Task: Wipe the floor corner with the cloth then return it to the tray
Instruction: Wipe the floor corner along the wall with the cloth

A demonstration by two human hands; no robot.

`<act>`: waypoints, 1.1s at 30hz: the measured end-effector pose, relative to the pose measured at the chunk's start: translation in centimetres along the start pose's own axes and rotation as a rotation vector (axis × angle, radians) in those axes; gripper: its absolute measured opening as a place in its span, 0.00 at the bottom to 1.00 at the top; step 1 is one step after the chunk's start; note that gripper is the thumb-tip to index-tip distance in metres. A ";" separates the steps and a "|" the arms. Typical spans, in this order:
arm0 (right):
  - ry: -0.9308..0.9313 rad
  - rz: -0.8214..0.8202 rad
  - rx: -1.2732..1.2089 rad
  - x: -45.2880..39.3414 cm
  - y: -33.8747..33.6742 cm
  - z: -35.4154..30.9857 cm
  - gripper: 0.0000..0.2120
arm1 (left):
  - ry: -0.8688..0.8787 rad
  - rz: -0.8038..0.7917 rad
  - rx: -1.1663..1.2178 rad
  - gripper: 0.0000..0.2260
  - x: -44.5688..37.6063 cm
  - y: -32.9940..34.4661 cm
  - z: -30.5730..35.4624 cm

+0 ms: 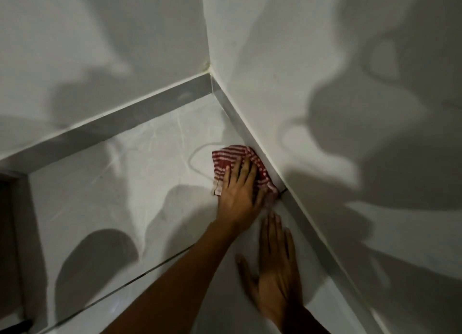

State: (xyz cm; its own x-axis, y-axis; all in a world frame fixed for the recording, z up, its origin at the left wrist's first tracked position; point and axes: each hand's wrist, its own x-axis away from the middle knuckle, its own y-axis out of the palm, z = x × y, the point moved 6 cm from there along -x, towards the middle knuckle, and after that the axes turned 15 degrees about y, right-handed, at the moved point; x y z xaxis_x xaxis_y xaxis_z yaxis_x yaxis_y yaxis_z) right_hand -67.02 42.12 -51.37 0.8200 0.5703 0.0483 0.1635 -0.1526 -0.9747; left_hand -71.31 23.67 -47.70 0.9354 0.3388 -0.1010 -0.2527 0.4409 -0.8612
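Observation:
A red-and-white striped cloth (230, 156) lies crumpled on the pale floor tile, against the grey skirting of the right wall, a little short of the floor corner (212, 88). My left hand (238, 193) lies on the cloth with its fingers spread, pressing it to the floor. Behind it, my right hand (275, 266) rests flat on the tile, palm down, fingers apart, holding nothing. No tray is in view.
Two white walls meet at the corner, each with a grey skirting strip (140, 116) along its foot. A thin curved streak (197, 158) marks the tile left of the cloth. A dark door frame edge (12, 233) stands at the far left. Shadows cover floor and walls.

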 end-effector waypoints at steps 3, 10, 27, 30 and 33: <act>0.017 0.024 -0.061 -0.2 -0.4 0.2 0.48 | 0.112 -0.004 -0.109 0.28 1.1 -1.3 -1.2; 0.017 0.005 -0.012 0.1 0.2 0.3 0.50 | -0.175 -0.020 -0.030 0.32 -3.5 -0.4 -1.8; 0.062 -0.039 0.072 0.1 0.8 0.1 0.50 | 0.000 -0.015 -0.159 0.33 -0.1 0.9 -0.1; 0.050 -0.017 0.068 -0.1 -0.1 -0.1 0.48 | -0.083 -0.001 -0.234 0.31 -1.0 0.8 0.1; 0.034 -0.028 0.065 0.0 -0.5 -0.1 0.47 | -0.144 -0.001 -0.220 0.28 -1.3 1.5 1.1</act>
State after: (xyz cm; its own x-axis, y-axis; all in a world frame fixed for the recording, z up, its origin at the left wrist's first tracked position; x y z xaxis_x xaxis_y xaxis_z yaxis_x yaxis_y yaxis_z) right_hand -67.00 42.15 -50.90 0.8338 0.5458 0.0823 0.1518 -0.0834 -0.9849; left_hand -73.19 24.78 -48.34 0.8871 0.4598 -0.0417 -0.1772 0.2557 -0.9504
